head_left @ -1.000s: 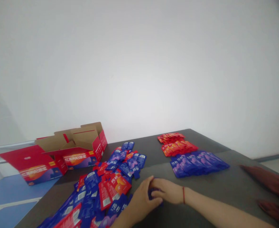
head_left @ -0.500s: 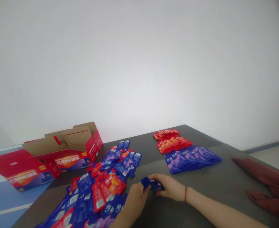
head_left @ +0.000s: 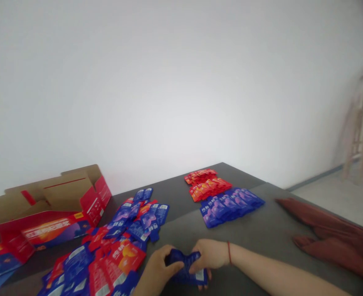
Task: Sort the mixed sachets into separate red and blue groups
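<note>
Blue foil sachet sits bent between both hands, toward the near edge of the dark grey table; whether the grip holds one packet or two is hard to tell. It looks light, soft and slippery, limp through the middle, so a flat sealed end seems the surest place to pinch (a pouch this thin would likely crease rather than break). From the left, an open red-printed cardboard carton stands by the table's left edge, running out of view. Next comes a loose heap of red and blue sachets, its right side just beside the left hand. That hand closes on the sachet's left end, while the right hand, with a red cord at its wrist, grips the other end; the hands are close together, with only the sachet between them. Farther right, toward the far corner, a group of red sachets lies behind a tidy row of blue sachets. Grey tabletop separates these from a crumpled maroon cloth at the right edge, and a wooden rack stands on the floor beyond.
</note>
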A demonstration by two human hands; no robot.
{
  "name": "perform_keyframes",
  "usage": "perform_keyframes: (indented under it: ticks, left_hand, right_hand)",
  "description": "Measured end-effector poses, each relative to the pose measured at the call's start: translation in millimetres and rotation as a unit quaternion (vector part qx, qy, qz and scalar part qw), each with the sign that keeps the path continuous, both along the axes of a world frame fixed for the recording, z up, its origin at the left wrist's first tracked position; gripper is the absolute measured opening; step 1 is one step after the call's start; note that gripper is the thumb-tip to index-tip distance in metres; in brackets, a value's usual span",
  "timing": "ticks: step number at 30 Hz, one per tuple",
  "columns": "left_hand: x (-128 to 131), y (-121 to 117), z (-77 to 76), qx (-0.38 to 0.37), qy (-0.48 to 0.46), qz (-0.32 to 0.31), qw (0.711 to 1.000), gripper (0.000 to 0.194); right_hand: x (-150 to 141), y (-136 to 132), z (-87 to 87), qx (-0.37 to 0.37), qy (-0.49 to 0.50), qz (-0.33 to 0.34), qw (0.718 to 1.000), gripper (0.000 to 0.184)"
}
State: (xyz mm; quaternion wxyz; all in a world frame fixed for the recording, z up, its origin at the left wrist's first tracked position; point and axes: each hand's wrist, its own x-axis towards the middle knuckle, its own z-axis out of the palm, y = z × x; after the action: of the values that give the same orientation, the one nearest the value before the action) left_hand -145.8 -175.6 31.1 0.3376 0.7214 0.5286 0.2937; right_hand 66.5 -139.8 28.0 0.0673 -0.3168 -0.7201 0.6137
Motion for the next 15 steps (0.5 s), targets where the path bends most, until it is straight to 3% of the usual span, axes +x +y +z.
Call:
perform_keyframes:
  ticks: [4, 11, 13, 15]
  left_hand:
    - [10, -5, -2.9, 0.000, 0.073, 0.034, 0.997, 0.032]
    - [14, -6, 0.3, 0.062, 0.055, 0.074, 0.994, 0.039]
    - [13, -6, -0.5, 0.070, 0.046, 0.099, 0.992, 0.038]
    - [12, -6, -1.1, 0.072, 0.024, 0.126, 0.989, 0.039]
  right_hand:
    - [-1, -2, -1.3, 0.149, -0.034, -0.069, 0.986, 0.033]
    - [-3, -1, 1.5, 0.159, 0.014, -0.123, 0.979, 0.037]
    - [-7, 0, -0.4, 0.126, 0.050, -0.173, 0.976, 0.034]
    - [-12, 0, -4.5, 0.043, 0.119, -0.236, 0.963, 0.030]
